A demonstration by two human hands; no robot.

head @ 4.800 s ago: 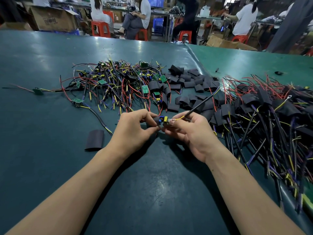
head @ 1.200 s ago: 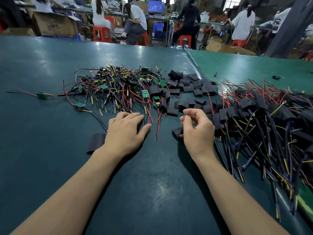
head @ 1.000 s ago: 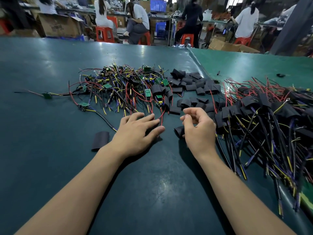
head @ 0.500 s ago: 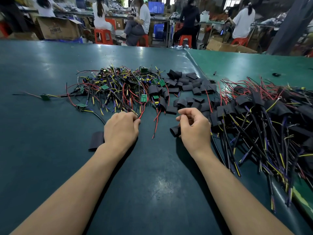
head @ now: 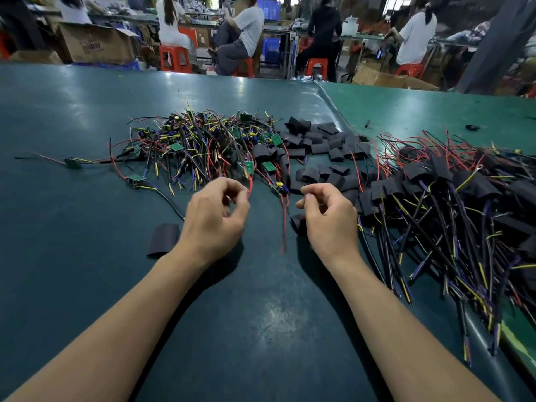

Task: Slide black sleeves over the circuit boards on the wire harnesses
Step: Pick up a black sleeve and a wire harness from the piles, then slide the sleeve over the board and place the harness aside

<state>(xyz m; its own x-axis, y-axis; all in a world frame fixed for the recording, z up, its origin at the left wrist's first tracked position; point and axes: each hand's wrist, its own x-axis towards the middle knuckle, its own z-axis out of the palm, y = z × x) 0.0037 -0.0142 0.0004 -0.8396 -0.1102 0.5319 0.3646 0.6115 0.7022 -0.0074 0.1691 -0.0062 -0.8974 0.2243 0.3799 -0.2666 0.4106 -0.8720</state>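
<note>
A thin red wire [head: 250, 184] is pinched by the left hand [head: 214, 219]; a soft black sleeve [head: 297, 223] is held under the curled right hand [head: 330, 219] — 1 flat sleeve [head: 163, 239] lies apart.

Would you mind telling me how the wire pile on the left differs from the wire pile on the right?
The left pile shows bare green circuit boards; the right pile has black sleeves over them. The left pile lies farther back, the right pile spreads nearer the table's front edge. Both are tangles of red, yellow and black wires.
</note>
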